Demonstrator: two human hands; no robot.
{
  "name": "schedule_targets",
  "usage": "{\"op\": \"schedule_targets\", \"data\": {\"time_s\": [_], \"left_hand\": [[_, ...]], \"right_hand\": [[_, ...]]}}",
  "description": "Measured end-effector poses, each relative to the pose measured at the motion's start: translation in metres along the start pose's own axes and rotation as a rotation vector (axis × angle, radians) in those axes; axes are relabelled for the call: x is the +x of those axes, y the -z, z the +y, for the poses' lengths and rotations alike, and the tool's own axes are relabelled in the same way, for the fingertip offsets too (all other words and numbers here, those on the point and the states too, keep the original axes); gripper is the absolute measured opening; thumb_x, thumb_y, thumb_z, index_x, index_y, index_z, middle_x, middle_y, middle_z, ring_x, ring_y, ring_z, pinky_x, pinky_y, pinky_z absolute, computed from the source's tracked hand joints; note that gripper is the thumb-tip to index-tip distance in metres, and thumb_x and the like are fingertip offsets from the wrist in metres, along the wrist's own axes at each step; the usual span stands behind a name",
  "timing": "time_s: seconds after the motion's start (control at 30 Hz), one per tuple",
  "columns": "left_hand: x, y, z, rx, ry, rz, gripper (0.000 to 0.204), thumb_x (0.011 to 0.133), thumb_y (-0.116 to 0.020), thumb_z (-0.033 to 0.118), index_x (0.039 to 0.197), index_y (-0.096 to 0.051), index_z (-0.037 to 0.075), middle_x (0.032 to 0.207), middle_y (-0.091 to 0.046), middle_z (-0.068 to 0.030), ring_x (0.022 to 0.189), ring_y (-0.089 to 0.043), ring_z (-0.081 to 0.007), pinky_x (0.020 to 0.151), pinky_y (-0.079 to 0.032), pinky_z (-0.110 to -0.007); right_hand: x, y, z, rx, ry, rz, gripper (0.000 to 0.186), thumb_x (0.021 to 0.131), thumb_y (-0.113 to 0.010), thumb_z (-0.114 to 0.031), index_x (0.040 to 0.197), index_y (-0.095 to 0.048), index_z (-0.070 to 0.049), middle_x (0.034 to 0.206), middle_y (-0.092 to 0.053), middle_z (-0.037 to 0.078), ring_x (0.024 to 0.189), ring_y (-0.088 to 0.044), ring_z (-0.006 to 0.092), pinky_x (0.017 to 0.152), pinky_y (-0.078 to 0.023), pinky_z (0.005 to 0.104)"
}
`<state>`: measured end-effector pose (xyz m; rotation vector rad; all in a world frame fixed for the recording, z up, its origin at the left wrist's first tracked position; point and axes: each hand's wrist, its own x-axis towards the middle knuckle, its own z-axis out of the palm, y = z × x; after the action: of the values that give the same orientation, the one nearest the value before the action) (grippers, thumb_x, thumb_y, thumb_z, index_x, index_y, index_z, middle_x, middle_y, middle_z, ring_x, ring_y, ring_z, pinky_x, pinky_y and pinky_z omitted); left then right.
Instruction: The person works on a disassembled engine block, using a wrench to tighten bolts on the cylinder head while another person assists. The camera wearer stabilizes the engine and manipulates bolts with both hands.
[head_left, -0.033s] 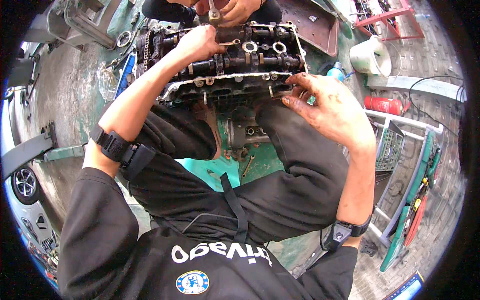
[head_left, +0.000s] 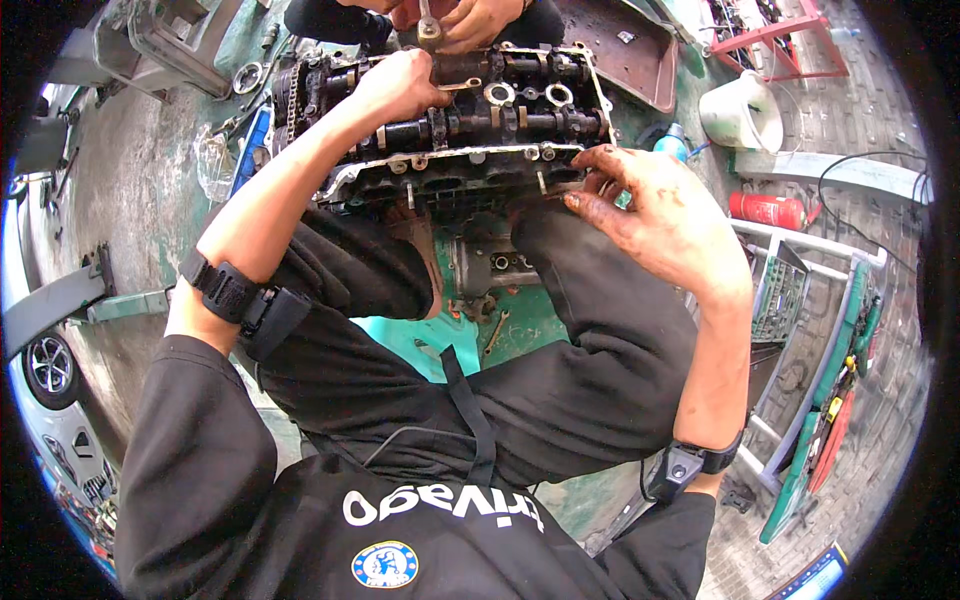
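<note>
Engine (head_left: 472, 126) is sitting at twelve o'clock; the left hand (head_left: 402, 88) is pinching a wrench (head_left: 463, 86) over it, the right hand (head_left: 665, 210) is curving, grip spread, by its four o'clock corner.

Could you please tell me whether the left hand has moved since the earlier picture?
No; the left hand shows no visible shift, in any direction, against the cylinder head.

Both arms (head_left: 715, 375) reach forward; left hand (head_left: 405, 88) curled, apparently gripping, right hand (head_left: 665, 215) loosely bent, thumb (head_left: 597, 212) apart.
</note>
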<state>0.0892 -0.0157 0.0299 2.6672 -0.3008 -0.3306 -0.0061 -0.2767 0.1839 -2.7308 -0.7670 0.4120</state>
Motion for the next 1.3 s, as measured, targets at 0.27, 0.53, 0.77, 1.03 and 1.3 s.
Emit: {"op": "schedule_targets", "data": {"time_s": [0.27, 0.53, 0.77, 1.03, 1.3], "left_hand": [[0.005, -0.003, -0.004, 0.01, -0.189, -0.017, 0.034, 0.07, -0.072, 0.023, 0.081, -0.063, -0.007, 0.081, -0.063, -0.0266, 0.081, -0.064, -0.0389, 0.073, -0.052, -0.044], [0.012, 0.002, -0.002, 0.05, -0.308, -0.145, 0.025, 0.071, -0.066, 0.015, 0.084, -0.063, -0.006, 0.079, -0.062, -0.0257, 0.077, -0.063, -0.0386, 0.072, -0.051, -0.044], [0.007, 0.003, -0.001, -0.045, -0.265, -0.015, 0.032, 0.071, -0.071, 0.025, 0.081, -0.065, -0.004, 0.075, -0.063, -0.0235, 0.074, -0.063, -0.0378, 0.07, -0.051, -0.044], [0.001, 0.021, 0.04, -1.208, 0.099, -0.142, 0.04, 0.084, -0.066, 0.04, 0.101, -0.066, 0.004, 0.088, -0.069, -0.0088, 0.077, -0.066, -0.0134, 0.071, -0.053, -0.027], [-0.039, 0.015, 0.063, -1.547, 0.241, -0.304, 0.038, 0.084, -0.068, 0.037, 0.108, -0.065, 0.008, 0.1, -0.067, -0.004, 0.088, -0.064, -0.0153, 0.08, -0.052, -0.031]], "right_hand": [[0.001, -0.001, 0.001, 0.026, -0.018, -0.052, 0.031, 0.08, -0.071, -0.022, 0.102, -0.062, -0.002, 0.086, -0.065, 0.012, 0.076, -0.064, 0.0246, 0.07, -0.049, 0.0334], [0.005, -0.004, 0.0, 0.082, -0.036, -0.093, 0.03, 0.08, -0.071, -0.02, 0.101, -0.062, 0.0, 0.083, -0.065, 0.012, 0.074, -0.064, 0.0225, 0.068, -0.05, 0.0326], [0.01, -0.008, 0.0, 0.105, -0.019, -0.093, 0.027, 0.081, -0.066, -0.028, 0.091, -0.06, -0.003, 0.077, -0.064, 0.014, 0.078, -0.063, 0.032, 0.071, -0.049, 0.0414], [0.019, -0.021, -0.004, 0.006, -0.072, -0.036, 0.046, 0.084, -0.066, -0.033, 0.117, -0.057, -0.002, 0.106, -0.063, 0.017, 0.1, -0.061, 0.0277, 0.088, -0.046, 0.0359], [0.048, -0.061, -0.002, 0.489, -0.277, 0.023, 0.053, 0.086, -0.065, -0.032, 0.127, -0.051, -0.001, 0.114, -0.063, 0.011, 0.103, -0.059, 0.0177, 0.091, -0.044, 0.0289]]}}
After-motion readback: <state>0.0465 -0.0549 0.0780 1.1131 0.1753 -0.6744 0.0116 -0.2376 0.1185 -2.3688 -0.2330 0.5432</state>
